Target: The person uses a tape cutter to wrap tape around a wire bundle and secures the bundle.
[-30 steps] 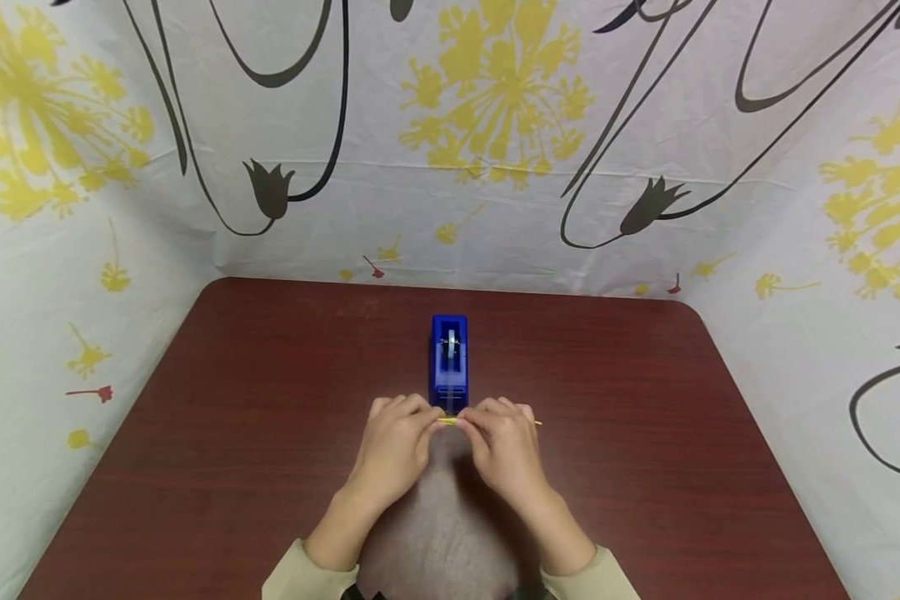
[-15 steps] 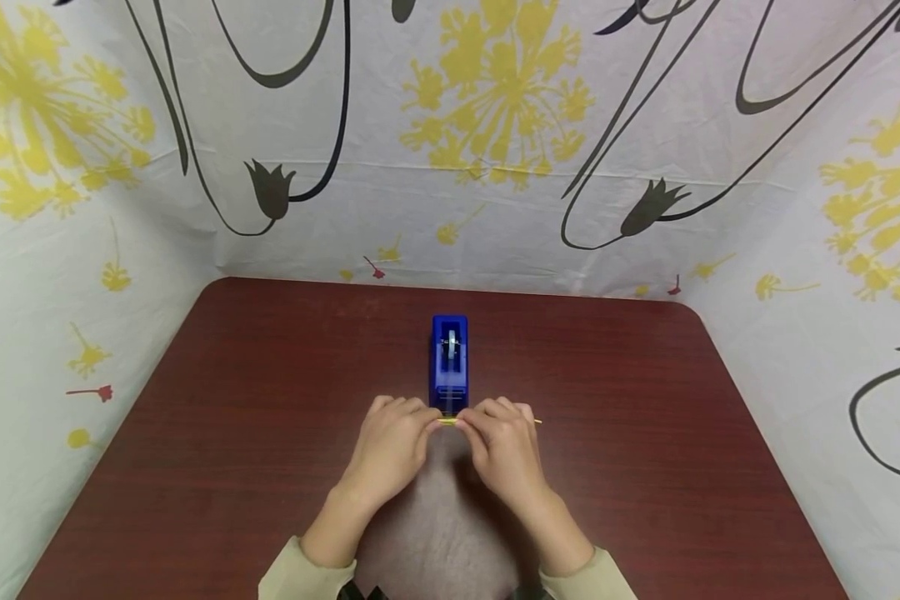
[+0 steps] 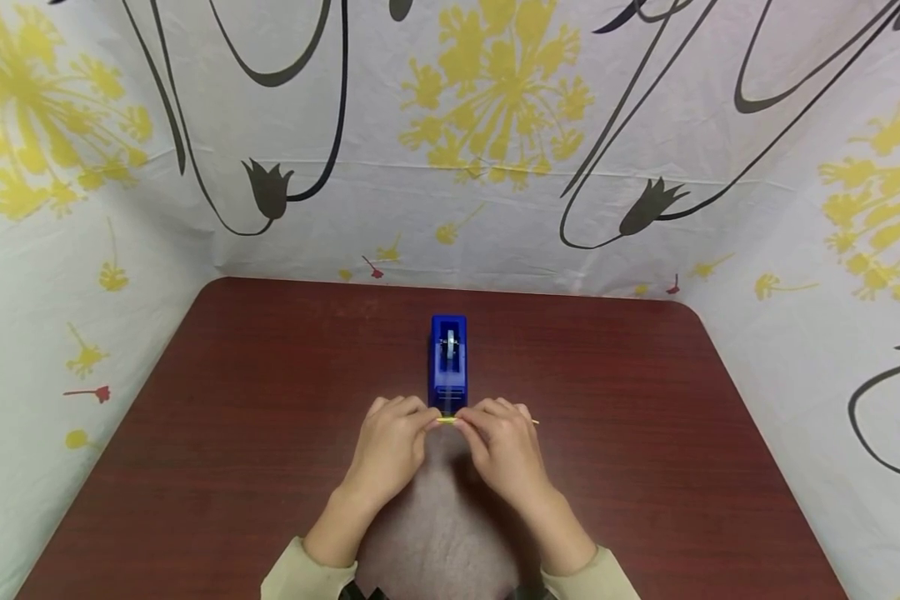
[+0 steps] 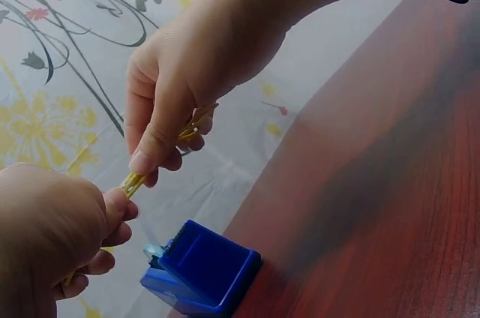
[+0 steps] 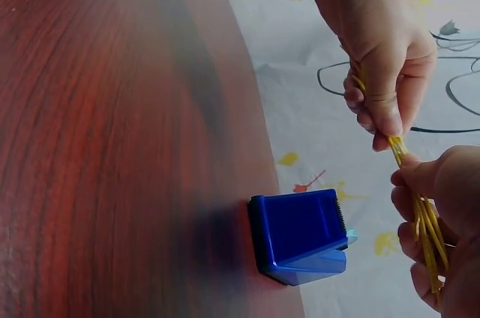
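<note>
My left hand (image 3: 390, 446) and right hand (image 3: 504, 454) meet in front of a blue tape dispenser (image 3: 437, 367). Between them, pinched by thumb and fingers of each, runs a bundle of thin yellow strands (image 3: 447, 420). In the right wrist view, several loose strands (image 5: 430, 239) fan out through the fingers of my right hand; one end sticks out past it in the head view. The left hand's curled fingers hide most of the other end. A clear piece of tape (image 4: 152, 251) shows at the dispenser's toothed edge. The tape roll (image 3: 451, 343) sits inside the dispenser.
A dark red wood-grain table (image 3: 270, 375) with rounded far corners lies under the dispenser. White cloth (image 3: 450, 142) printed with yellow flowers and dark stems hangs behind the table and along both sides.
</note>
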Tool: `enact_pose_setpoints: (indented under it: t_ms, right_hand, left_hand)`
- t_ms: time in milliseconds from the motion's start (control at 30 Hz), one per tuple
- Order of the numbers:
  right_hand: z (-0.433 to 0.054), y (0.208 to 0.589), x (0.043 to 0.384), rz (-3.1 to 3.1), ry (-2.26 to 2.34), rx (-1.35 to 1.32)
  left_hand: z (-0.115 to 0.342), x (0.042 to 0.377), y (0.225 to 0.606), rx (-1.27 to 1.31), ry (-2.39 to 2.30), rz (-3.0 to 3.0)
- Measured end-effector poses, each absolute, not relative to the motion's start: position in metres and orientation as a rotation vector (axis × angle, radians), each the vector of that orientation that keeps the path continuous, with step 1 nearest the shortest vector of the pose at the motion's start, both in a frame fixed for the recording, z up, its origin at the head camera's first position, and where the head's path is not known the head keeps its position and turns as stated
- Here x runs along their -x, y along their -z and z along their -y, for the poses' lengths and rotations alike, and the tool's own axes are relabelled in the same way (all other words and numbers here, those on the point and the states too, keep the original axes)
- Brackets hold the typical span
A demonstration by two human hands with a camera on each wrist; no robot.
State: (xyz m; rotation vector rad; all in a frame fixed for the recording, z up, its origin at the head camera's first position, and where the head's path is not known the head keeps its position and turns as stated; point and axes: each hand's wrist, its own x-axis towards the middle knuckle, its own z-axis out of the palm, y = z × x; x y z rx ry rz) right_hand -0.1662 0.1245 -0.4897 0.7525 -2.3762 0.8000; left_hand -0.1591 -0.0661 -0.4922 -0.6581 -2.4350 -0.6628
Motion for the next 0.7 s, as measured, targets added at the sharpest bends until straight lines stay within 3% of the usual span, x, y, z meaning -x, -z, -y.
enact_pose_setpoints:
  t_ms: [700]
  right_hand:
    - [-0.1235, 0.4855, 0.1655, 2.427, -0.776, -0.775]
  left_hand:
    - [0.0685, 0.1608, 0.4975, 0.663, 0.691, 2.350]
